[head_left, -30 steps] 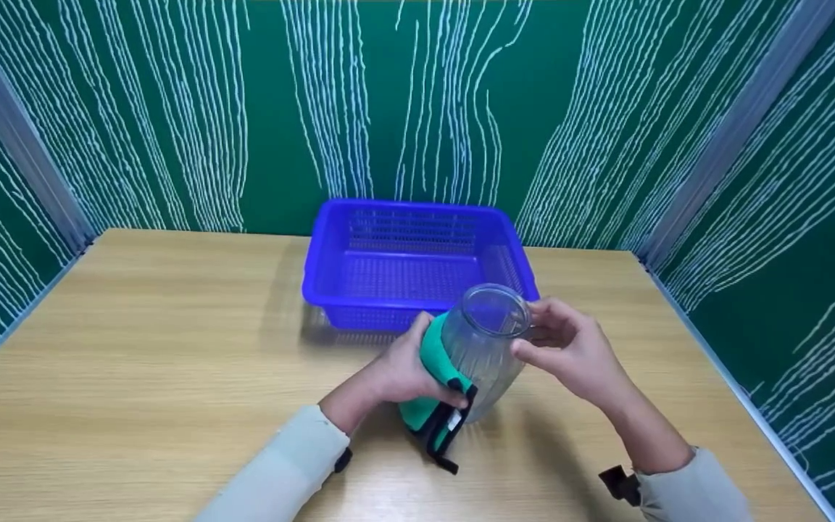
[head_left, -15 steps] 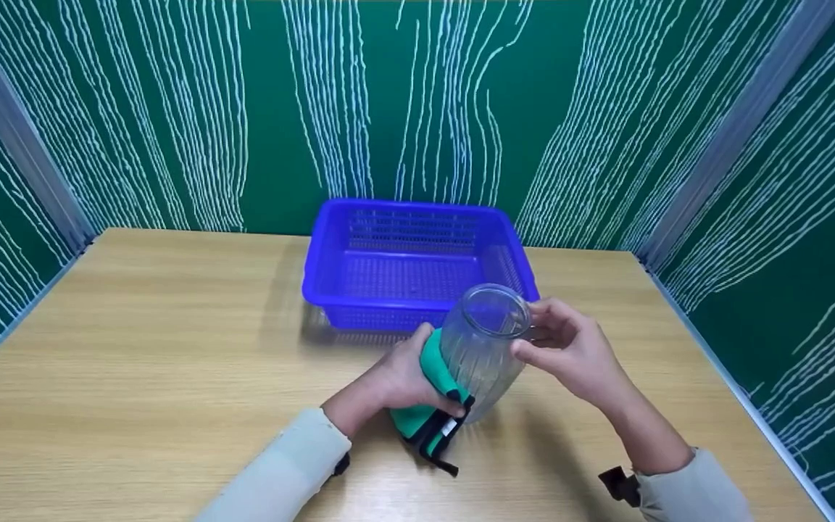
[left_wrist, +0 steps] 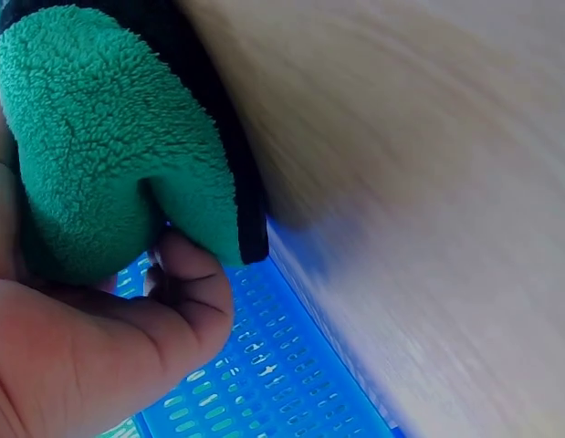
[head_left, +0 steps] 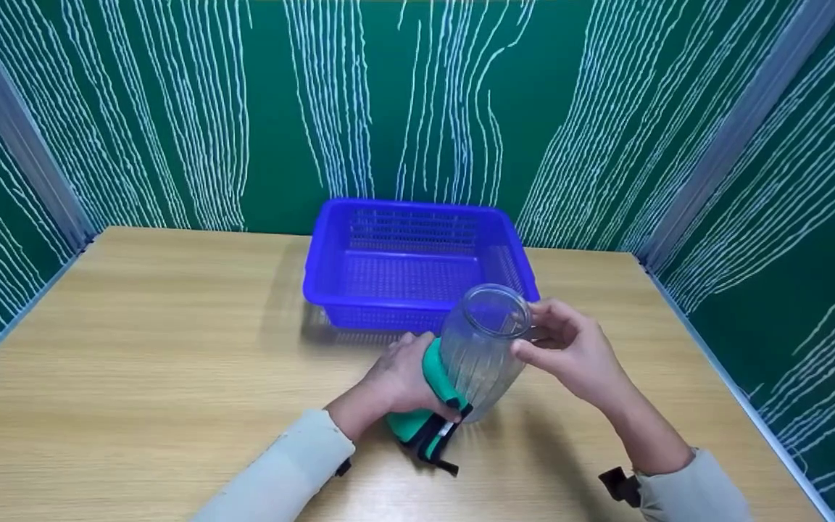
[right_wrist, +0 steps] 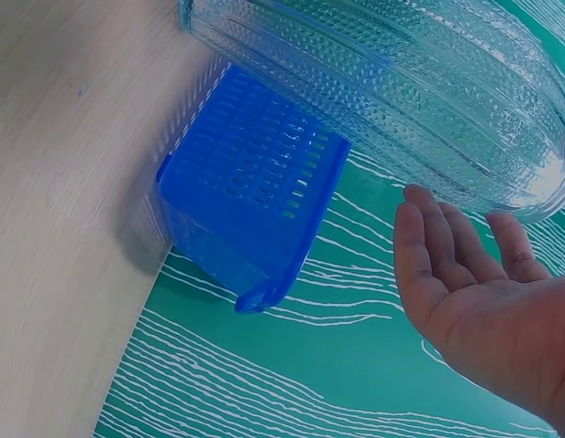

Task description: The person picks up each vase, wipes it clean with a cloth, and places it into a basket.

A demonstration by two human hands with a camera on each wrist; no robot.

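A clear ribbed glass jar (head_left: 481, 362) stands slightly tilted in front of the basket, its round mouth facing up. My right hand (head_left: 573, 355) holds it near the rim, thumb on the near side and fingers on the far side. The right wrist view shows that hand (right_wrist: 492, 283) with its fingertips at the end of the jar (right_wrist: 401, 100). Against the jar's left side, my left hand (head_left: 406, 380) grips a green fleecy cloth with black edging (head_left: 410, 428). In the left wrist view, the cloth (left_wrist: 109, 137) is bunched and folded over the fingers.
A blue plastic basket (head_left: 388, 301) with slotted walls sits behind the jar on the wooden table (head_left: 171, 362). Green panels with white wavy lines (head_left: 272, 145) enclose the table at the back and sides.
My left hand has slid down a little along the jar's left side, taking the green cloth along. The right hand and the jar stay in the same place.
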